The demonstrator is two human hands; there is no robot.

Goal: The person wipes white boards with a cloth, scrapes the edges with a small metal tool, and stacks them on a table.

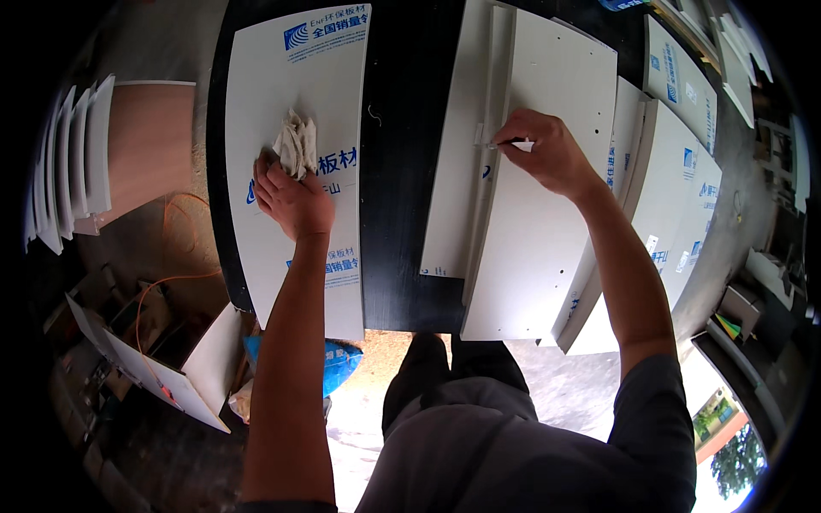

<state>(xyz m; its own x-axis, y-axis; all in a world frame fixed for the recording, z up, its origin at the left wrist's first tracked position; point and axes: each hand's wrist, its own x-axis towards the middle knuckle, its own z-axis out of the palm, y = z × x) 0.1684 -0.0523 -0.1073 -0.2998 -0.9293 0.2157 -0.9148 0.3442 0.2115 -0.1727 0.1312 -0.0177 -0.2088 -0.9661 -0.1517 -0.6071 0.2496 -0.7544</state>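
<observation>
A crumpled off-white rag [297,145] lies on a white panel [329,94] with blue print on the left of the black table. My left hand [292,198] is closed on the rag's near end, pressing it against the panel. Over on the right, my right hand [547,152] pinches a small thin thing with a white end [523,146]; its kind is too small to tell. Those fingertips are at the long left edge of a white board [547,222], which rests partly over another white panel [451,179]. Several small dark holes dot the upper board.
More white boards [676,205] with blue print overlap at the right. Pinkish-brown sheets [150,145] stand at the far left. An orange cord [162,280] runs past an open white box [209,368] on the floor. A blue bag [342,368] sits below the black table's [402,214] near edge.
</observation>
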